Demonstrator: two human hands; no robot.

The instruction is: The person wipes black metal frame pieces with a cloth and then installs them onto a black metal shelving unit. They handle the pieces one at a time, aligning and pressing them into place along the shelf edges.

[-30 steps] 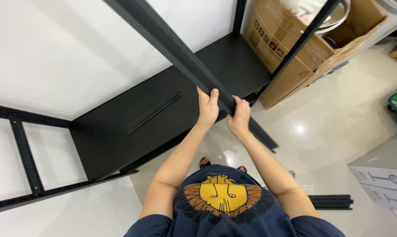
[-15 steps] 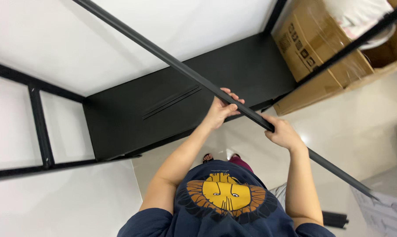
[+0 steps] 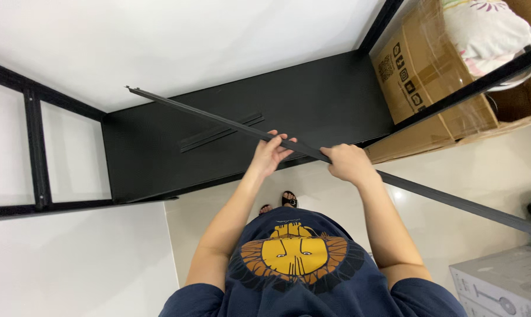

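I hold a long, thin black metal rail almost level in front of me, running from upper left to lower right. My left hand grips it near its middle, fingers wrapped over the top. About a hand's width to the right, my right hand is closed around the same rail. Below the rail lies a black metal shelf frame with a flat black panel, standing against a white wall.
A brown cardboard box with a flowered cushion on top stands at the right, behind a black upright post. A grey-white carton sits at lower right. The frame's black side ladder is at left. Glossy tiled floor lies underfoot.
The rail has swung down from a steep diagonal to nearly level, and its left end is now in view. My hands have moved apart along it, the right sliding rightward.
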